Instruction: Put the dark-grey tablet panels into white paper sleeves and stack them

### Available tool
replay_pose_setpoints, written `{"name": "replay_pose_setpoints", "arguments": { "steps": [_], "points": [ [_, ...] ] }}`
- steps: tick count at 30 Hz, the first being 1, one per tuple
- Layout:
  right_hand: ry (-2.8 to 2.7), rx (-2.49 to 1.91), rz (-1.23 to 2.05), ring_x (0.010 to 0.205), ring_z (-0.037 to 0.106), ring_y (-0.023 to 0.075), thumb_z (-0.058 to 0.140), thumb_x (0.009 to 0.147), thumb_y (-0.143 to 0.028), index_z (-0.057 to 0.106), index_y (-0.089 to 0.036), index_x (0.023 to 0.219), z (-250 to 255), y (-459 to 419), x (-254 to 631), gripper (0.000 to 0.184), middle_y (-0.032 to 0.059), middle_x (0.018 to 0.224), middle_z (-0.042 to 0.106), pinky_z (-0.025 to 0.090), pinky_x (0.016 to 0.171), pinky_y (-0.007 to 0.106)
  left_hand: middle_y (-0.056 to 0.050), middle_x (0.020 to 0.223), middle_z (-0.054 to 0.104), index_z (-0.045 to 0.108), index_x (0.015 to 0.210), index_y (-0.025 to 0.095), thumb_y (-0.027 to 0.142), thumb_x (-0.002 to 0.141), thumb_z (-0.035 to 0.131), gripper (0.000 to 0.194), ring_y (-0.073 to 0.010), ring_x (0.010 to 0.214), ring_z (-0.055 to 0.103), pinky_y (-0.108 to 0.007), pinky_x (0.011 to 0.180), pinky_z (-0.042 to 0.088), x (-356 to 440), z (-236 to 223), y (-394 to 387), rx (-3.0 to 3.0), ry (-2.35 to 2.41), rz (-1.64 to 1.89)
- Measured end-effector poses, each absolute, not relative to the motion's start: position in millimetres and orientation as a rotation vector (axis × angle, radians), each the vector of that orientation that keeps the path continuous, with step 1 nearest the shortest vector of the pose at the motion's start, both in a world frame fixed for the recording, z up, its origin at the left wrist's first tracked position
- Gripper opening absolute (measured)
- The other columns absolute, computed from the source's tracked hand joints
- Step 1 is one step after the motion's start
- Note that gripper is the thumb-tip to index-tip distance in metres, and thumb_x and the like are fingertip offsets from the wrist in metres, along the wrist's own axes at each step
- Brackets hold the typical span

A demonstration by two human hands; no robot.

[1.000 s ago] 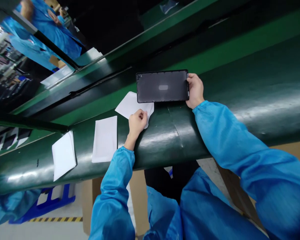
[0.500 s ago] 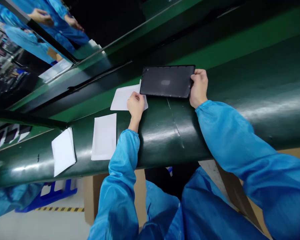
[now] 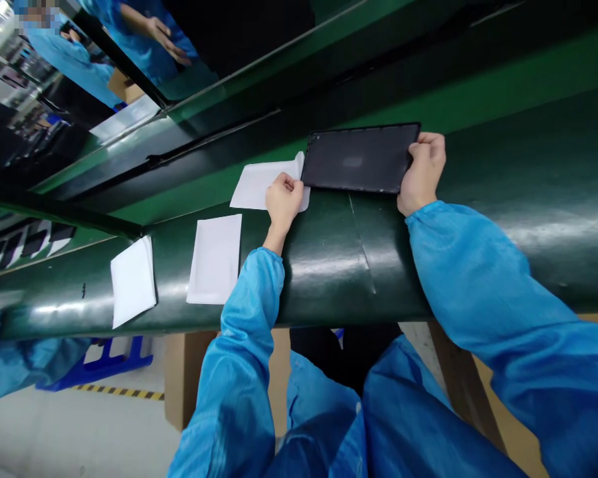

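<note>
Overlapping white pouch (image 3: 252, 182) less now, black panel (image 3: 361, 159)

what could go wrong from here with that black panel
The right hand grips the black panel only by its right end, so it might tip or slip onto the green surface.

The panel's left end sits right by the white pouch at the left hand, so a corner could crease the pouch.
</note>
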State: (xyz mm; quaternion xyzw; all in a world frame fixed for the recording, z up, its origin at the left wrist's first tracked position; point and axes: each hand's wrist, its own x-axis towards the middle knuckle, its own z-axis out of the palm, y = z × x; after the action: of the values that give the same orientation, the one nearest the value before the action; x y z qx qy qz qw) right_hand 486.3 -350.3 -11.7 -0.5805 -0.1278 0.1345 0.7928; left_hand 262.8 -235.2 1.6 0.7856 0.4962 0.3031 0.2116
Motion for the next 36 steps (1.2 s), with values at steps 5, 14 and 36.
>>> {"name": "replay_pose_setpoints", "arguments": {
  "steps": [5, 14, 36],
  "points": [
    [-0.278, -1.246, 0.278, 0.075, 0.049, 0.0151, 0.043, 0.085, 0.004, 0.048, -0.024, 0.08, -4, -352, 481, 0.028, -0.0038, 0.078, 0.048, 0.045, 0.082, 0.03, -0.001, 0.065, 0.06, 0.054, 0.076, 0.023, 0.024, 0.09, 0.06, 0.015, -0.0199, 0.071, 0.063, -0.029, 0.069, 0.042, 264, 0, -238, 2.182, 1.373, 0.817],
    [-0.342, -1.256, 0.249, 0.07, 0.047, 0.0161, 0.047, 0.077, 0.0, 0.049, -0.024, 0.075, 2, -356, 474, 0.024, -0.0029, 0.071, 0.045, 0.045, 0.074, 0.031, -0.003, 0.071, 0.062, 0.058, 0.084, 0.022, 0.025, 0.097, 0.057, 0.013, -0.0214, 0.078, 0.067, -0.03, 0.072, 0.043, 263, -3, -238, 2.212, 1.372, 0.882],
    [-0.396, -1.209, 0.348, 0.065, 0.044, 0.0154, 0.054, 0.072, -0.009, 0.053, -0.023, 0.077, -5, -355, 466, 0.015, -0.0024, 0.071, 0.047, 0.037, 0.064, 0.031, -0.004, 0.077, 0.06, 0.058, 0.081, 0.021, 0.031, 0.101, 0.062, 0.023, -0.0186, 0.082, 0.062, -0.028, 0.074, 0.04, 263, 1, -246, 2.25, 1.267, 0.964]
  ]
}}
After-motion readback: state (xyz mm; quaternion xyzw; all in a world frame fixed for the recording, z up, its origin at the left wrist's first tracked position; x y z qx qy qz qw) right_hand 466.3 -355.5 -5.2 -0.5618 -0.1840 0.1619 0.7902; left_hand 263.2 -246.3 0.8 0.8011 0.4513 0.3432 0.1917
